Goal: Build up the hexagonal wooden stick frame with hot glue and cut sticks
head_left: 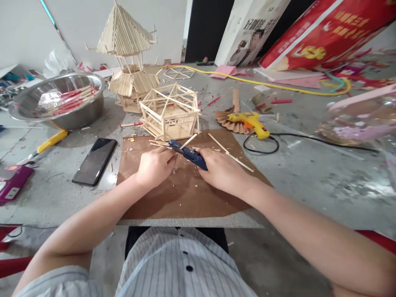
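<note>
My right hand is closed around a dark blue hand tool, which slants up and left towards my other hand. My left hand has its fingers curled together at thin wooden sticks whose ends poke out past the fingertips. The tool's tip meets these sticks; its exact kind and its jaws or blade do not show clearly. Another short stick angles up behind the tool. Just beyond my hands stands a six-sided stick frame. Both hands are over a brown sheet strewn with small chips.
A stick pagoda model stands behind the frame. To the left are a phone, a yellow-handled knife, a metal bowl of red-tipped sticks and a purple box. A yellow glue gun with a black cord lies right.
</note>
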`<state>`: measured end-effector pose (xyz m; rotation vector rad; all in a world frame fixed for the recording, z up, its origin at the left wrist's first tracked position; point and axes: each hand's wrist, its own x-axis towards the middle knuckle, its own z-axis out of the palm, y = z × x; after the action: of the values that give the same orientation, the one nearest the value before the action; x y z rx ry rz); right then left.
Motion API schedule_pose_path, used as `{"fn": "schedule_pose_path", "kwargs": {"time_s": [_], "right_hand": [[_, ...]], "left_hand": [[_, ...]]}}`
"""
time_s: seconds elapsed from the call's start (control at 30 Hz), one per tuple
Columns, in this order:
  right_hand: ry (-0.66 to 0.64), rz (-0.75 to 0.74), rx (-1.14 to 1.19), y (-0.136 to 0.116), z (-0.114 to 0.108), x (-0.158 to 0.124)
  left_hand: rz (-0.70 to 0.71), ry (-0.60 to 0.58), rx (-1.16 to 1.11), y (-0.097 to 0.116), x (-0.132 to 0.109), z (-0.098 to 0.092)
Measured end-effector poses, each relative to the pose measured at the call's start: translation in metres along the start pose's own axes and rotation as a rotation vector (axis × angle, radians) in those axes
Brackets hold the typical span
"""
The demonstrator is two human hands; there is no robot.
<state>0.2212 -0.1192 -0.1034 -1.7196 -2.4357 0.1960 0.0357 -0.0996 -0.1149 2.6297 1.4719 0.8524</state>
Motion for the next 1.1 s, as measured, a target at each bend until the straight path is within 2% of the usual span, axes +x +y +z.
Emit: {"fn": "schedule_pose_path", "kwargs": {"time_s": [0.17, 0.27, 0.33, 0.53, 0.83, 1.1], "right_hand": [[-0.269, 0.019, 0.174, 0.007, -0.014, -0.001], [-0.474, 0.100, 0.265, 0.008, -0.013, 0.001], [-0.567, 0.182, 0.318, 0.008, -0.011, 0.003], [-0.583, 0.263, 0.409, 0.008, -0.002, 0.011], [-0.652, 0.294, 0.228, -0.001, -0.007, 0.018], [-0.660, 0.300, 0.204, -0.001, -0.004, 0.021]], "left_hand": [[-0.043, -0.214, -0.055, 0.008, -0.001, 0.000], [-0.089, -0.349, 0.000, 0.012, -0.001, 0.004], [-0.117, -0.410, 0.050, 0.013, -0.001, 0.008], [-0.132, -0.465, 0.129, 0.011, -0.001, 0.013], [-0.145, -0.477, 0.178, 0.011, -0.004, 0.015], [-0.164, -0.476, 0.203, 0.011, -0.005, 0.016]]}}
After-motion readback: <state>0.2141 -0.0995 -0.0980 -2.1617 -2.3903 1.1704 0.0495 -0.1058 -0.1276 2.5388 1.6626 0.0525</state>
